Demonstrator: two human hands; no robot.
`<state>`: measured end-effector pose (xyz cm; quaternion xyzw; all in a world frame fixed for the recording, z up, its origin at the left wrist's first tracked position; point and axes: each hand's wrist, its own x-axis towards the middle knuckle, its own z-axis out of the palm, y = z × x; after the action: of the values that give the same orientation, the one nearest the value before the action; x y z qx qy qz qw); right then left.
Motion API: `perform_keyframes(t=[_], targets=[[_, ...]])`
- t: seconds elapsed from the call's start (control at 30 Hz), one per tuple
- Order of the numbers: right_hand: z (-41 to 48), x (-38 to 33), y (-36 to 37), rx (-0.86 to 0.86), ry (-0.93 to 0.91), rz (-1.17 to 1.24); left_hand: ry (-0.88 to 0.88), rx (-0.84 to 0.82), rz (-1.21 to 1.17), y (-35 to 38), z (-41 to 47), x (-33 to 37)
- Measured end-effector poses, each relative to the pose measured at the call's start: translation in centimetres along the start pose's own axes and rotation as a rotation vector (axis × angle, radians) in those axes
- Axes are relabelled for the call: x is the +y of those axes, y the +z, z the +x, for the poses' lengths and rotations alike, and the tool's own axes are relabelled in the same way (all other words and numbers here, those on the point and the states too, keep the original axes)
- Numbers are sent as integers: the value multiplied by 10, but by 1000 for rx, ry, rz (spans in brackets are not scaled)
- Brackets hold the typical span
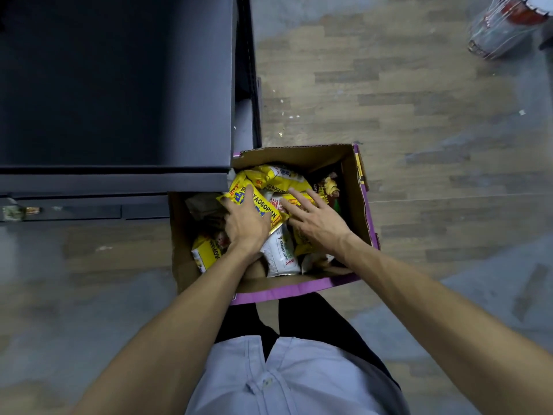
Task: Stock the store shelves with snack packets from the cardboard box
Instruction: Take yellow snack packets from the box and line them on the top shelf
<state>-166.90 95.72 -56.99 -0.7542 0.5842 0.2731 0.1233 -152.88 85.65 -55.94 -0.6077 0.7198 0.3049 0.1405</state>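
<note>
Just beyond the pale blue shirt [284,378], both bare arms reach into a brown cardboard box with purple edges [299,290] on the wood-plank floor [419,115]. Left hand [247,220] grips a yellow snack packet [264,205]; right hand [318,218] lies flat on neighbouring packets [302,202] — fingers spread, grasping nothing. Far left stands a dark grey metal shelf [113,85].

- I see the left hand [247,224] gripping a yellow packet [264,205] inside the cardboard box [299,288].
- Right hand [317,218] lies spread-fingered on neighbouring packets [302,241].
- The cardboard box sits on the floor [389,115], against a dark shelf [119,85].
</note>
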Motion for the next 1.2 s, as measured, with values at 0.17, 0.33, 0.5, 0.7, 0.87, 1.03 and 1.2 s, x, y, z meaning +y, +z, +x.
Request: perform_keyframes(t=[0.17,0.33,0.5,0.7,0.87,1.03,1.2], targets=[[11,-7,-5,-102,29,62,36,12,60,-1,8,5],[3,-6,-5,-163,137,71,43,12,57,3,6,7],[-13,4,-11,-1,270,277,123,17,59,3,3,3],[-18,1,-13,93,579,468,229,-8,11,1,3,-10],[-10,-10,-5,212,668,558,251,-30,68,-3,4,-16],[-6,-21,13,187,795,929,266,-37,219,0,-3,-8],[0,-41,21,13,747,806,267,-90,402,28,-10,-5]])
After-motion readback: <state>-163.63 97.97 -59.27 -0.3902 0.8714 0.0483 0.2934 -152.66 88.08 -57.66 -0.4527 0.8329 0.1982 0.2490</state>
